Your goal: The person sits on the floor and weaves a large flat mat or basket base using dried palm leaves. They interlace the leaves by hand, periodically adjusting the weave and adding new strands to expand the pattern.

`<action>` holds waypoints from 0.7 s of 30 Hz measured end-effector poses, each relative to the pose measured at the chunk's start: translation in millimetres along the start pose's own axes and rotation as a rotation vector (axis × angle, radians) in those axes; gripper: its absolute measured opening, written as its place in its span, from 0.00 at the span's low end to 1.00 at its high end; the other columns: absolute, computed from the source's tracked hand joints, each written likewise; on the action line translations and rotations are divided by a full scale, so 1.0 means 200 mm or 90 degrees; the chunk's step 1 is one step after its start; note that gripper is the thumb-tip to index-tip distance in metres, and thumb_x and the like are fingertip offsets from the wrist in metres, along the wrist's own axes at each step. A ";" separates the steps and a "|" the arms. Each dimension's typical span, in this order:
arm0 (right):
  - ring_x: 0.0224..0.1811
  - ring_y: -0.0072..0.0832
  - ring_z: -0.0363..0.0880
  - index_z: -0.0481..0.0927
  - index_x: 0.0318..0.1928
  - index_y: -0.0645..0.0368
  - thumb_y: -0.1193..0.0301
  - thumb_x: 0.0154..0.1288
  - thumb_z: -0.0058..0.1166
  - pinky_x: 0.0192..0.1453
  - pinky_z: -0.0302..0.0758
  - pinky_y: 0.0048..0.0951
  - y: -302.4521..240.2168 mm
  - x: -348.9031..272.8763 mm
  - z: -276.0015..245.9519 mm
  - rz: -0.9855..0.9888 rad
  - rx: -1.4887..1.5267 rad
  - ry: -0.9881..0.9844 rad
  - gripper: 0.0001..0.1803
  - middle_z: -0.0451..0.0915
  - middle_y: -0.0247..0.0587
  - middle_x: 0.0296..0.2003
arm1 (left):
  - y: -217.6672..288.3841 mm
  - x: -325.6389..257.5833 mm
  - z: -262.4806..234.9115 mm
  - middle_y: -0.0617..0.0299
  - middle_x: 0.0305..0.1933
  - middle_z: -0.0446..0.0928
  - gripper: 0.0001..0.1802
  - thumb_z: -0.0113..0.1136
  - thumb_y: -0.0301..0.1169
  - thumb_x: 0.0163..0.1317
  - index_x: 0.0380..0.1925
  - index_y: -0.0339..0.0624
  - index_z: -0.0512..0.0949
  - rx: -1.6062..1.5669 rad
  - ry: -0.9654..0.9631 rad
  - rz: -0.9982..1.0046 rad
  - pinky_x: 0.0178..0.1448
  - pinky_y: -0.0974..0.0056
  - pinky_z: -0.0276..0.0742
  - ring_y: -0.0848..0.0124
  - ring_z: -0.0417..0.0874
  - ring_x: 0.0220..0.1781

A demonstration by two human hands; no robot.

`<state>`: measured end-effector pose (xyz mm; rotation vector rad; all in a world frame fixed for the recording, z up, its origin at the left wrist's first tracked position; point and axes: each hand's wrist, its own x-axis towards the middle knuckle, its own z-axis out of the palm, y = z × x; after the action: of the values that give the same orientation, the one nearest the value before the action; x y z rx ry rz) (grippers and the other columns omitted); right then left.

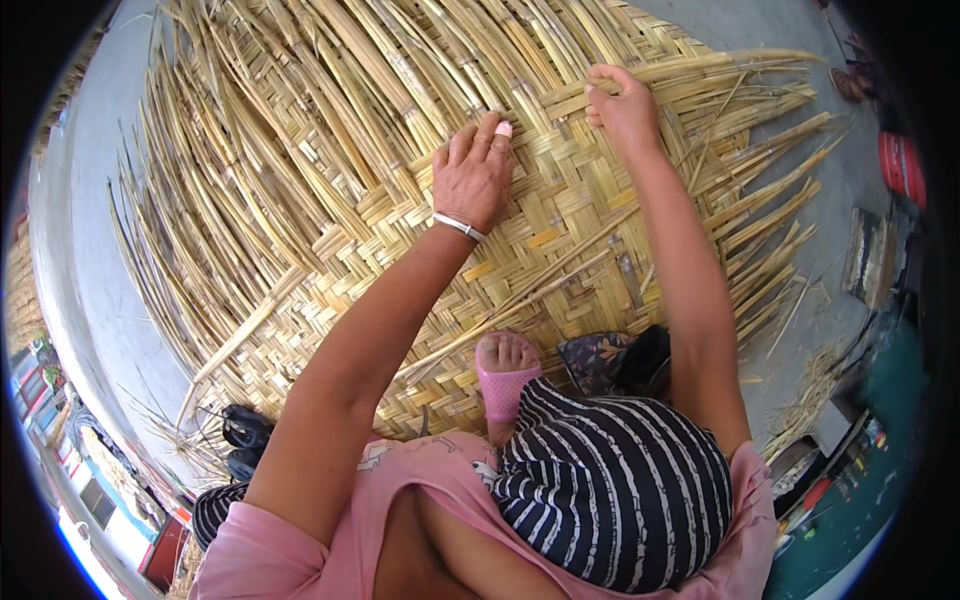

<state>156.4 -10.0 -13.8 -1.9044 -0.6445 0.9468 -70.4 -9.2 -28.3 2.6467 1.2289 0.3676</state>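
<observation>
A large woven mat of yellowish split reeds (590, 195) spreads beneath me, its loose reed ends fanning out at the far, left and right sides. Palm down on the weave rests my left hand (472, 178), open, fingers slightly bent over the edge where woven part meets loose reeds. One of its fingertips has a pale pink-white wrapping. To its right, my right hand (627, 108) is closed, thumb and fingers pinching a flattened reed strip (690, 68) that lies across the mat toward the right. The fingers partly hide the held part.
My foot in a pink slipper (507, 390) stands on the mat's near part. A loose long reed (520, 302) lies diagonally across the weave. Grey floor (95, 215) surrounds the mat. Reed scraps (810, 395) and a red object (900, 168) are at right.
</observation>
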 end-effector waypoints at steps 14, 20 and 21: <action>0.32 0.42 0.80 0.79 0.43 0.45 0.54 0.57 0.58 0.34 0.75 0.40 -0.04 -0.01 0.02 -0.169 -0.407 0.095 0.16 0.82 0.46 0.30 | -0.03 -0.01 -0.04 0.63 0.61 0.60 0.30 0.59 0.51 0.56 0.58 0.56 0.69 0.034 -0.037 -0.106 0.60 0.44 0.55 0.60 0.58 0.65; 0.33 0.45 0.80 0.79 0.42 0.43 0.53 0.58 0.56 0.34 0.74 0.41 -0.01 -0.05 0.05 -0.232 -0.459 0.136 0.14 0.82 0.46 0.31 | -0.06 -0.01 -0.05 0.64 0.58 0.62 0.28 0.58 0.50 0.57 0.57 0.56 0.70 0.065 -0.038 -0.052 0.59 0.45 0.57 0.61 0.60 0.63; 0.32 0.45 0.80 0.80 0.42 0.43 0.53 0.59 0.56 0.34 0.74 0.41 0.00 -0.04 0.05 -0.219 -0.472 0.136 0.14 0.82 0.46 0.32 | -0.06 -0.01 -0.06 0.64 0.58 0.62 0.28 0.58 0.50 0.57 0.56 0.56 0.70 0.071 -0.044 -0.046 0.59 0.46 0.58 0.61 0.60 0.63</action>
<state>143.5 -11.7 -14.2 -2.3691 -1.2629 0.2795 -83.0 -2.3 -19.6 2.6727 1.3557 0.1991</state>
